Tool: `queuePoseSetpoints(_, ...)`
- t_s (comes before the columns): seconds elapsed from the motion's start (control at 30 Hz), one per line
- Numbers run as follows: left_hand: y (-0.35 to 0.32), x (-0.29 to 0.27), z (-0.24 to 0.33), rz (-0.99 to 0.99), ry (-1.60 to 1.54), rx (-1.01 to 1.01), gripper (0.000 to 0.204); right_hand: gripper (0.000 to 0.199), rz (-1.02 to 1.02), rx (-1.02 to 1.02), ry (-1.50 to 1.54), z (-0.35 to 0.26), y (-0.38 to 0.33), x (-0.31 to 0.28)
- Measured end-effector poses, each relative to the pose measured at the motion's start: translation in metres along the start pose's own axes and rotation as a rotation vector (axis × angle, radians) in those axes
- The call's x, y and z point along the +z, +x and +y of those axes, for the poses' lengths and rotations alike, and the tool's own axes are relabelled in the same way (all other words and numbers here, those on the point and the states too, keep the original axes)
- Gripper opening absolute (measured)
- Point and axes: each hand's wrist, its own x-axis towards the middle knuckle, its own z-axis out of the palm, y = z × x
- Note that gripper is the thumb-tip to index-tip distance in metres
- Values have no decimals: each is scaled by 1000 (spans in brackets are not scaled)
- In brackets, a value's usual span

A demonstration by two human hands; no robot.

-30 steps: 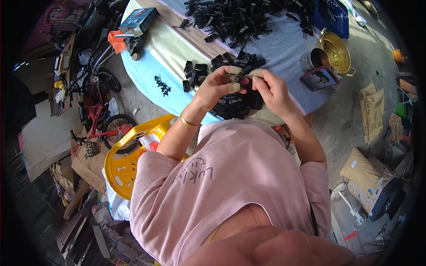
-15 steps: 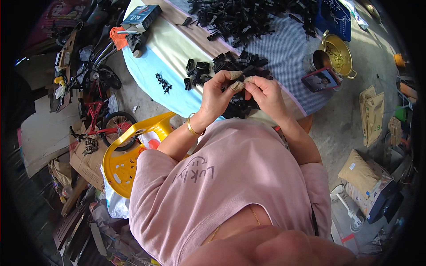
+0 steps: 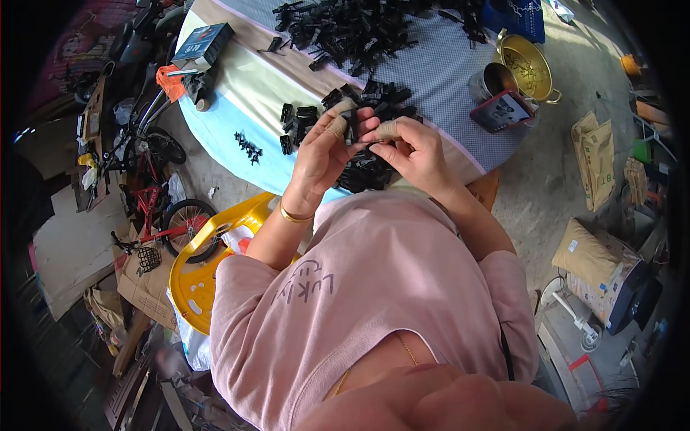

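Observation:
My left hand (image 3: pixel 322 159) is half turned up over the near edge of the table, with a small oblong black plastic piece (image 3: pixel 351 126) held between thumb and fingers. Close beside it, my right hand (image 3: pixel 420 154) has its thumb and forefinger pinched together at the left fingertips; whatever is in the pinch is too small to make out. Tan tape wraps some fingertips on both hands. Under and behind the hands lies a pile of similar black pieces (image 3: pixel 365 172), partly hidden by them. A few more black pieces (image 3: pixel 302 115) sit left of the pile.
A large heap of black parts (image 3: pixel 345 32) covers the table's far side. Tiny black parts (image 3: pixel 248 149) lie on the blue stripe. At right stand a gold-coloured pan (image 3: pixel 528 54), a metal cup (image 3: pixel 491 80) and a propped phone (image 3: pixel 501 111). A yellow chair (image 3: pixel 188 287) is at my left.
My hands have opened apart slightly, and the left has turned palm up, showing the black piece. The whole view has shifted, so the table sits a little further left and up.

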Motion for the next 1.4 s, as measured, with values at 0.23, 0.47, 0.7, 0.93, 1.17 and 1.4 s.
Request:
queuePoseSetpoints(0.23, -10, -10, -8, -116, 119, -150, 29, 15, -39, 115, 310, -10, -3, 1)
queuePoseSetpoints(0.47, -22, 11, -2, -223, 635, 101, 48, 24, -130, 425, 418, 15, -3, 8)
queuePoseSetpoints(0.7, -14, -6, -12, -94, 485, 101, 38, 14, -167, 609, 776, 17, -5, 1)
queuePoseSetpoints(0.93, -11, -8, -11, -45, 537, 160, 36, 16, -199, 435, 328, 4, -4, 5)
queuePoseSetpoints(1.17, -17, 2, -9, -19, 591, 196, 34, 13, -214, 353, 180, -6, 0, 2)
queuePoseSetpoints(1.4, -15, -3, -10, -64, 610, 284, 26, 14, -211, 383, 205, 1, -2, 9)
